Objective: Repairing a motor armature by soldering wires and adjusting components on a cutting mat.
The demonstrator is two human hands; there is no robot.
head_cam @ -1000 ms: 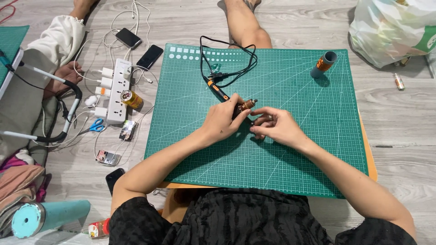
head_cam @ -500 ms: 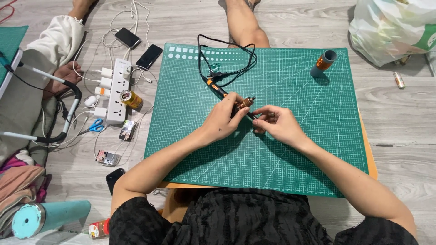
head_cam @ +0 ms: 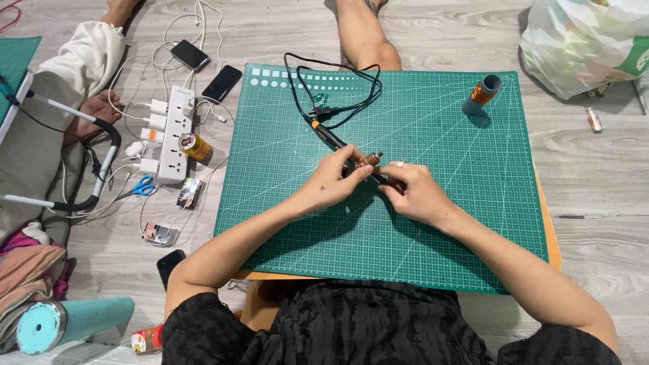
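I sit at a green cutting mat [head_cam: 446, 223] on the floor. My left hand [head_cam: 332, 181] and my right hand [head_cam: 414, 193] meet at the mat's middle, fingers pinched on a small copper-wound coil part [head_cam: 369, 161] held between them. A soldering iron [head_cam: 329, 135] with a black handle and an orange collar lies slanted toward my left fingers; its front end is hidden under them. Its black cord [head_cam: 338, 84] loops at the mat's far edge. A grey spool of copper wire [head_cam: 481, 93] stands at the far right corner, apart from both hands.
Left of the mat are a white power strip [head_cam: 173, 135] with plugs, two phones [head_cam: 190, 54], blue scissors [head_cam: 139, 188] and small circuit boards [head_cam: 159, 234]. Another person's foot [head_cam: 94, 111] rests at far left. A plastic bag [head_cam: 588, 40] sits top right, a teal bottle [head_cam: 71, 323] bottom left.
Both hands stay at the mat's middle. My right fingers have drawn slightly closer to the coil part; nothing else has moved.
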